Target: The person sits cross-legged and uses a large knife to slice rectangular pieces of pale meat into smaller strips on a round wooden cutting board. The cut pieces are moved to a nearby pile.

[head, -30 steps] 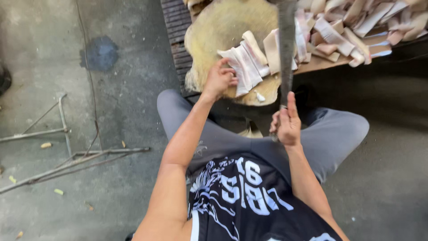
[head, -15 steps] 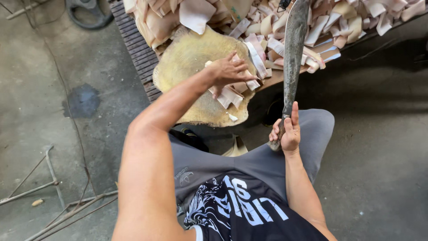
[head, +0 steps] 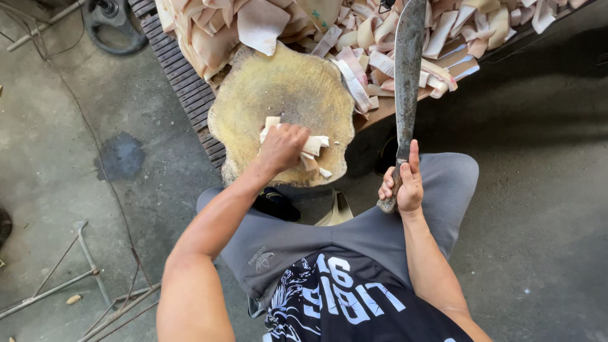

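The right hand (head: 401, 183) is closed around the handle of a long machete (head: 406, 82), thumb laid up along it, the blade standing up and away over the person's grey-clad knee. The left hand (head: 282, 147) reaches forward and presses down, fingers curled, on a small stack of pale strips (head: 311, 147) that pokes out from under it toward the right. That stack lies near the front edge of a round, yellowed chopping block (head: 285, 88), with a few loose offcuts just beside it. Beyond the block's far edge and to its right, a heap of pale cut pieces (head: 253, 25) covers a slatted worktop (head: 183, 88). A dark wheel (head: 114, 22) sits on the concrete floor (head: 76, 145) at the far left.
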